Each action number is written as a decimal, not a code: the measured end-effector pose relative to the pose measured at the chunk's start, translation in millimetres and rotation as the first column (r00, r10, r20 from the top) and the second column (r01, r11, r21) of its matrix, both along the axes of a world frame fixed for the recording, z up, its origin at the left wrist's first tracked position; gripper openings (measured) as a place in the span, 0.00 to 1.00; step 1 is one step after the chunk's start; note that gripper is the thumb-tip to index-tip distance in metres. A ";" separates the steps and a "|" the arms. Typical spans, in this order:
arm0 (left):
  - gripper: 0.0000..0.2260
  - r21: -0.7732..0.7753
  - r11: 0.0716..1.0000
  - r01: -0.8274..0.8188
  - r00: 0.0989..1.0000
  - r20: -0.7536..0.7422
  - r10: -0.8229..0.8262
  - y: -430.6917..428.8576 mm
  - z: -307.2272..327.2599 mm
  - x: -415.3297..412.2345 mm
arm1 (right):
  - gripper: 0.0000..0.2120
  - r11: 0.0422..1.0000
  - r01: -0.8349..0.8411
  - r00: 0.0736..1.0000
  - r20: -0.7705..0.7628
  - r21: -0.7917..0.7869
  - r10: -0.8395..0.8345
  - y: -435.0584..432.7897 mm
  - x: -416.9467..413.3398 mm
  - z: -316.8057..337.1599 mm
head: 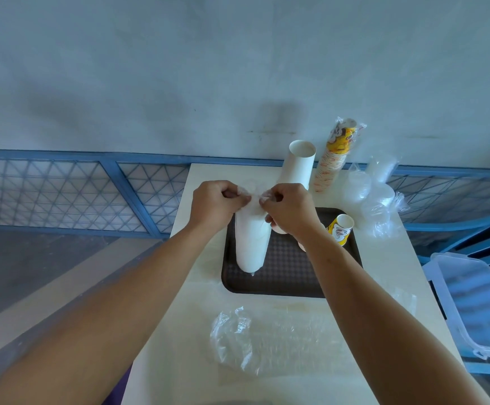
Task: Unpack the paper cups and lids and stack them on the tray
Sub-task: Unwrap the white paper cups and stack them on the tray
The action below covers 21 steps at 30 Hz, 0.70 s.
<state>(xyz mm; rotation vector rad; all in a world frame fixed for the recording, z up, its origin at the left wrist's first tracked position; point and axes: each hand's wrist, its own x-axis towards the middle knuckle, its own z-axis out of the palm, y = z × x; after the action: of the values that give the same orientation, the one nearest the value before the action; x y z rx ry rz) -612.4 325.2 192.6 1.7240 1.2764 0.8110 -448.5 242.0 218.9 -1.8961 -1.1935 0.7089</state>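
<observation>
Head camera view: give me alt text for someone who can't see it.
The left hand and right hand pinch the clear plastic wrap atop a tall white cup stack standing on a dark tray. Behind stand another white stack, a wrapped yellow printed stack and bagged lids; one yellow cup sits on the tray.

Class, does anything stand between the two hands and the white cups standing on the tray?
Yes: a clear plastic sleeve wraps the white cup stack. The left hand and right hand pinch it at the top.
</observation>
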 end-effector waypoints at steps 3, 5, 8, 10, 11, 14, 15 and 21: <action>0.06 0.020 1.000 0.014 1.000 -0.009 -0.014 -0.2 6.6 0.6 | 0.03 0.999 -0.029 0.998 0.063 0.019 0.028 4.2 0.8 3.5; 0.07 0.040 0.999 0.026 0.999 -0.036 -0.024 -1.5 9.1 -0.4 | 0.03 0.999 -0.042 0.996 0.074 0.019 0.041 4.6 1.9 2.1; 0.08 0.006 0.999 0.050 0.991 -0.128 -0.049 -3.6 9.8 -3.6 | 0.10 0.999 -0.032 0.998 0.059 -0.023 0.034 2.1 4.4 -1.8; 0.14 -0.124 0.989 0.080 0.977 -0.186 -0.102 -3.2 8.5 -7.3 | 0.20 0.986 -0.051 0.998 0.040 -0.160 0.058 -1.0 5.6 -4.2; 0.19 -0.217 0.971 0.102 0.972 -0.184 -0.143 -2.4 6.2 -9.7 | 0.26 0.970 -0.075 0.996 0.033 -0.230 0.085 -2.6 5.5 -5.6; 0.25 -0.403 0.905 0.138 0.978 -0.088 -0.188 -4.8 1.3 -14.7 | 0.34 0.954 -0.137 0.990 -0.002 -0.266 0.142 -7.6 3.9 -10.5; 0.24 -0.403 0.905 0.134 0.983 -0.063 -0.174 -5.4 -0.3 -14.4 | 0.32 0.960 -0.157 0.987 -0.013 -0.234 0.158 -9.0 2.7 -9.9; 0.14 -0.197 0.972 0.124 0.978 -0.139 -0.154 -10.3 6.8 -6.8 | 0.15 0.973 -0.201 0.970 0.112 -0.115 0.214 -4.8 -3.1 -7.0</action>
<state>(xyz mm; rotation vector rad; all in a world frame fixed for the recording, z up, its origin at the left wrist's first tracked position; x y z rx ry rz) -619.2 315.0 199.3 1.7264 1.2731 0.4678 -451.6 237.2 211.9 -1.9415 -1.4759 0.7865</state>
